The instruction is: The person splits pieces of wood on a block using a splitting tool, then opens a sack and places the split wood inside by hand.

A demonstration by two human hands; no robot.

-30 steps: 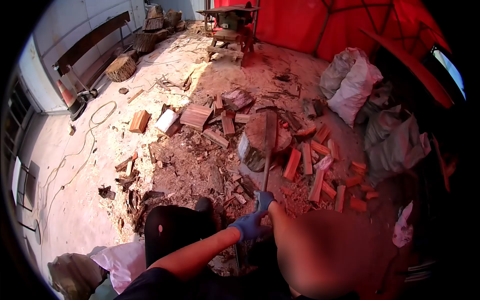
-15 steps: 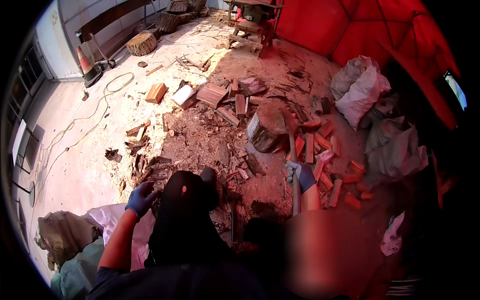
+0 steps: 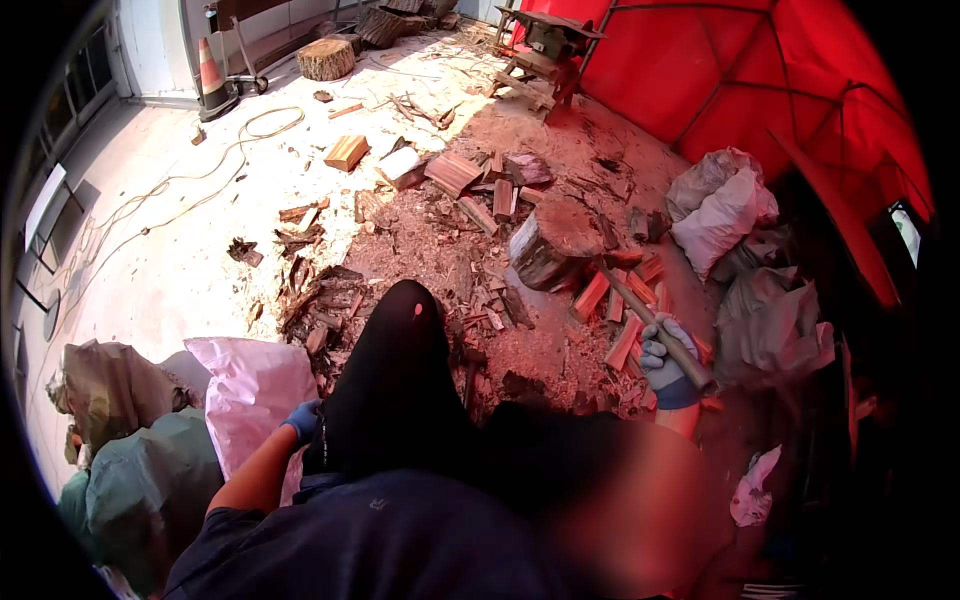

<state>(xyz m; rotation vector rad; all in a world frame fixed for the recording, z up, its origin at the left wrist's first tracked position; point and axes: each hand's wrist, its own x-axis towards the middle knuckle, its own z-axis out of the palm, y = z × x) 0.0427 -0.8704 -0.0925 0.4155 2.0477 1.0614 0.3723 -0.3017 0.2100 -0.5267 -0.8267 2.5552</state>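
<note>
My right hand [image 3: 668, 358], in a grey and blue glove, is closed around the long wooden handle of an axe [image 3: 640, 308]. The handle slants from the chopping stump [image 3: 565, 240] down toward me; its head is hard to make out against the stump's shaded right side. Split firewood pieces [image 3: 622, 342] lie beneath and beside this hand. At my left thigh is my left hand [image 3: 303, 420], in a blue glove, next to a pale sack [image 3: 250, 390]. Its fingers are mostly hidden against my dark trouser leg.
Bark and chips [image 3: 420, 250] cover the floor around the stump. More split logs [image 3: 453, 174] lie beyond it. Stuffed sacks [image 3: 725, 205] stand at right, and others [image 3: 150, 480] at left. A cable [image 3: 235, 150], traffic cone [image 3: 211, 75] and wooden stand [image 3: 540, 65] are farther off.
My right hand has moved right with the handle, which now slants instead of standing nearly straight. My left hand has dropped back beside my thigh. The view has shifted too.
</note>
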